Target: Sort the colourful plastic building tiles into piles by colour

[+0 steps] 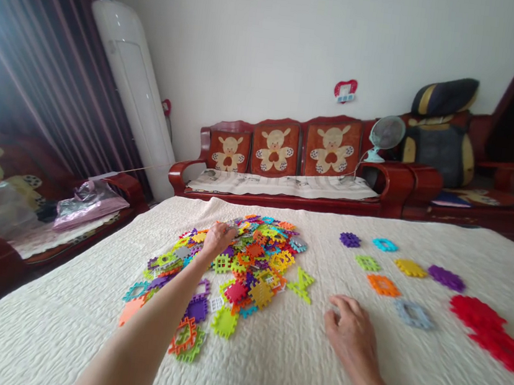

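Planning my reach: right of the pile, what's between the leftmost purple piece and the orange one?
In the head view, a light green piece lies there.

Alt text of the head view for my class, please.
A person's left hand is at a heap of colourful notched pieces on a cream quilted cover; the right hand is near separate pieces right of the heap. Behind, a wooden sofa.

The left hand [221,237] is touching a multicoloured heap of toothed pieces [254,250], while the right hand [352,329] is resting on the cream quilted cover [273,369] between a lime A-shaped piece [302,288] and a grey frame [425,320].
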`<state>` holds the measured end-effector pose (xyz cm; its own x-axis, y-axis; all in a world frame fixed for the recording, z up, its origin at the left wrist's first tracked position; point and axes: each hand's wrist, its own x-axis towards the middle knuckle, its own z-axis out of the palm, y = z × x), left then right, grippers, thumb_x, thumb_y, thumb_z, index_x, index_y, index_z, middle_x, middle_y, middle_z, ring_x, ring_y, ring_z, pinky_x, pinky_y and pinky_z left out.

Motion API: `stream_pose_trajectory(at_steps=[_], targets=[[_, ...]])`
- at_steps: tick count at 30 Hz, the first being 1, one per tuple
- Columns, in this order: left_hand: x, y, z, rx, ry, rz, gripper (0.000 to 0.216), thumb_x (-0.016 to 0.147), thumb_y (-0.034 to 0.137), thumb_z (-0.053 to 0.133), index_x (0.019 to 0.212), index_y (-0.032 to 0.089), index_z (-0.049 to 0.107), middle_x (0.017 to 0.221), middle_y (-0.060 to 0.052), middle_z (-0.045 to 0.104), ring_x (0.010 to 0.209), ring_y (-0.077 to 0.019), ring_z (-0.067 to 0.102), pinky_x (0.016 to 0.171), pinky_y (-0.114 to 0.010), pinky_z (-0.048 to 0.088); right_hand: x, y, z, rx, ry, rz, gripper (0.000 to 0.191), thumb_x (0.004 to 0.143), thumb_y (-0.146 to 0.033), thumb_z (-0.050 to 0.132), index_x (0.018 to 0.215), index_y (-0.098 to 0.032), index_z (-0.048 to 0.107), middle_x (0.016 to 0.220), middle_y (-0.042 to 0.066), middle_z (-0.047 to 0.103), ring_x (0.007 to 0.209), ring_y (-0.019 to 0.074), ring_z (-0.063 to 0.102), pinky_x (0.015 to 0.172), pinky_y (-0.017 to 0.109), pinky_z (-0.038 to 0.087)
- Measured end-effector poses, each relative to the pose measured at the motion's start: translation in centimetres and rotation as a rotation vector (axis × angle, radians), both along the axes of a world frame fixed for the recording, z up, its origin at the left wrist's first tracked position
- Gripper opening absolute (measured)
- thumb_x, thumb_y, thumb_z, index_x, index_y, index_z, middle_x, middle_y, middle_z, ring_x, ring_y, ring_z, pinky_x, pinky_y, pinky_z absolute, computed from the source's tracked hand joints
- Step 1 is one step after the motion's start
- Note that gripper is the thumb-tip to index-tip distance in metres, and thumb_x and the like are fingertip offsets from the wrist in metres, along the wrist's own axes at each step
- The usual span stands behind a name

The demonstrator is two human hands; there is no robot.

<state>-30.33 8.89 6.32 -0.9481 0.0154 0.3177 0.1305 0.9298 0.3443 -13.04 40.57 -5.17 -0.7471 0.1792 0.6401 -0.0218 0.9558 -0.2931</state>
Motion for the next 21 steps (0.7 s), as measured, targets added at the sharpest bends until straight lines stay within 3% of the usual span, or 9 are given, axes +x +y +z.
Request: stream_pose_trajectory(at_steps=[3,7,13,21], targets=[[-2.0,-0.3,-0.3,-0.015,-0.065,-0.017,0.034,0.089,0.044,0.054,0.106,0.015,0.06,0.103,-0.005,0.064,0.091,-0.0178,0.061,0.082,-0.039,0.051,0.0,0.0,0.0,-0.002,0.003,0.008,0.021,0.079,-0.016,0.046,0.091,-0.018,0.063,0.097,0.008,0.066,0.09,0.022,0.06,0.083,0.034,0.044],[-2.5,-0.6,-1.4,-0.05,-0.092,-0.036,0.042,0.087,0.049,0.053,0.116,0.019,0.06,0.111,-0.009,0.064,0.105,-0.0231,0.059,0.091,-0.039,0.045,-0.1,0.0,-0.1,0.005,-0.002,0.004,0.022,0.079,-0.016,0.046,0.091,-0.017,0.064,0.098,0.009,0.066,0.091,0.0224,0.06,0.084,0.035,0.044],[0.1,0.6,-2.3,-0.157,-0.077,-0.129,0.059,0.077,0.062,0.057,0.122,0.024,0.059,0.128,-0.01,0.056,0.121,-0.0331,0.047,0.1,-0.047,0.036,-0.1,0.0,-0.2,0.026,-0.007,-0.002,0.022,0.078,-0.016,0.046,0.091,-0.018,0.064,0.099,0.009,0.067,0.09,0.0223,0.06,0.083,0.035,0.044],[4.6,-0.2,-1.6,-0.23,-0.078,-0.273,0.058,0.075,0.053,0.061,0.126,0.024,0.055,0.126,-0.008,0.055,0.116,-0.0271,0.051,0.097,-0.037,0.04,-0.1,0.1,-0.2,0.036,0.001,0.009,0.022,0.079,-0.016,0.046,0.091,-0.017,0.065,0.099,0.01,0.067,0.089,0.0227,0.061,0.083,0.036,0.046]])
